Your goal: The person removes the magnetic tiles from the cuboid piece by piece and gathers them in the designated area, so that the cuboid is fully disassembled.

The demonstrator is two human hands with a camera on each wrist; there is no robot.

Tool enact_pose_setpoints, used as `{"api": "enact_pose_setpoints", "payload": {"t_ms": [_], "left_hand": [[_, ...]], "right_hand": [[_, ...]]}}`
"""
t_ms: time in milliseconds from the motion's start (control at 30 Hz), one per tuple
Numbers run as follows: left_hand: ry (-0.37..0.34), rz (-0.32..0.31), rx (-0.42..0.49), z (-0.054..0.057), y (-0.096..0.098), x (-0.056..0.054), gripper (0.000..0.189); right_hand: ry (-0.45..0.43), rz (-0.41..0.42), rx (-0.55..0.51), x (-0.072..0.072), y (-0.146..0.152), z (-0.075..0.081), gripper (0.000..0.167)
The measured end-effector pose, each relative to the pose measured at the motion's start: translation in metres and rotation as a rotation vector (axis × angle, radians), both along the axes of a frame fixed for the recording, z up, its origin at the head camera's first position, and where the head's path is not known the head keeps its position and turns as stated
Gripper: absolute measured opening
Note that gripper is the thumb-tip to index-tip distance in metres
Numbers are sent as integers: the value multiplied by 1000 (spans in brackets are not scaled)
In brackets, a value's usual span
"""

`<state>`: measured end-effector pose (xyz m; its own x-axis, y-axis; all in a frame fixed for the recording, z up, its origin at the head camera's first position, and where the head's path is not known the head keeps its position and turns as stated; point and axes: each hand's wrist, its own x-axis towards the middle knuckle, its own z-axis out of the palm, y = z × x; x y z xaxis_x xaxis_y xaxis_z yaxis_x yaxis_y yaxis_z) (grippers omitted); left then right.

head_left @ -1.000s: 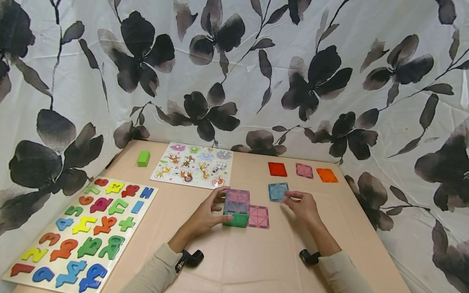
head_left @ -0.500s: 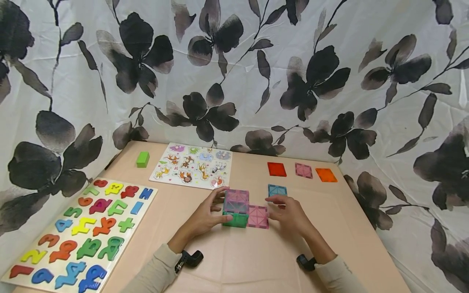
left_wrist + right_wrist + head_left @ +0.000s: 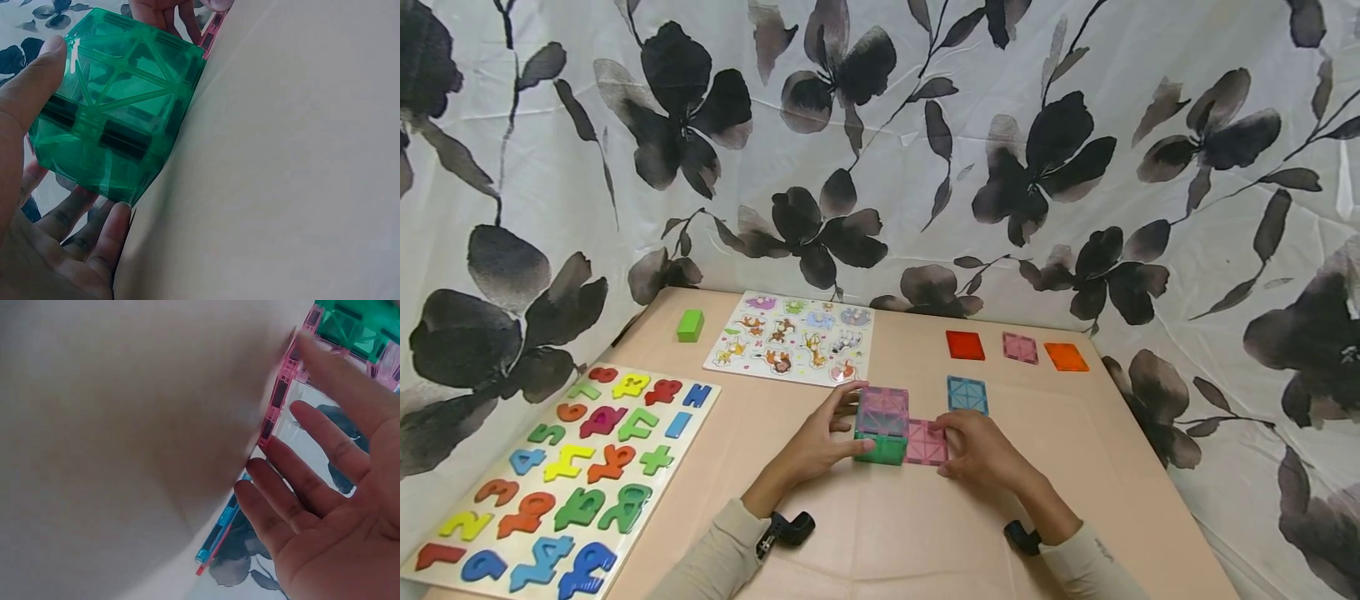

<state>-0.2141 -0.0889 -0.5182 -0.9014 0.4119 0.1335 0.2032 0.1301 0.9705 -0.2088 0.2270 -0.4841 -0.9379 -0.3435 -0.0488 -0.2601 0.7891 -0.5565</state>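
Note:
A cube of translucent magnetic tiles (image 3: 882,412) stands on the table, its top pink and its front green. My left hand (image 3: 816,437) holds it from the left, thumb on the green front tile (image 3: 128,75) and the fingers round the far side. Flat against the cube's right side lies a pink magnetic tile (image 3: 923,446). My right hand (image 3: 988,450) grips that tile at its right end, thumb at the near edge and a fingertip at the far edge. Just beyond, a blue magnetic tile (image 3: 967,395) lies flat, apart from the hand.
Red (image 3: 965,345), pink (image 3: 1020,348) and orange (image 3: 1066,357) tiles lie flat at the back right. An animal puzzle board (image 3: 790,337) and a green block (image 3: 690,326) are at the back left. A number puzzle board (image 3: 561,483) fills the left side. Floral cloth (image 3: 925,167) hangs behind the table.
My right hand has let go of the blue tile and moved left and nearer, onto the flat pink tile. My left hand has stayed on the cube.

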Motion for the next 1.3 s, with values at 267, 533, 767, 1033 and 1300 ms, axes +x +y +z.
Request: {"api": "enact_pose_setpoints", "payload": {"t_ms": [267,533,767,1033,1300], "left_hand": [[21,4,-18,-2,-1,-2,90],[22,6,-10,-2,0,-1,88],[16,2,-7,0,0,0,90],[16,0,-8,-1,0,0,90],[6,3,-9,0,0,0,89]], "right_hand": [[52,39,8,0,0,1,47],[24,-12,-66,1,3,3,37],[48,-6,-102,4,3,8,36],[76,-30,-106,4,4,9,34],[123,-61,-134,0,15,15,34]]}}
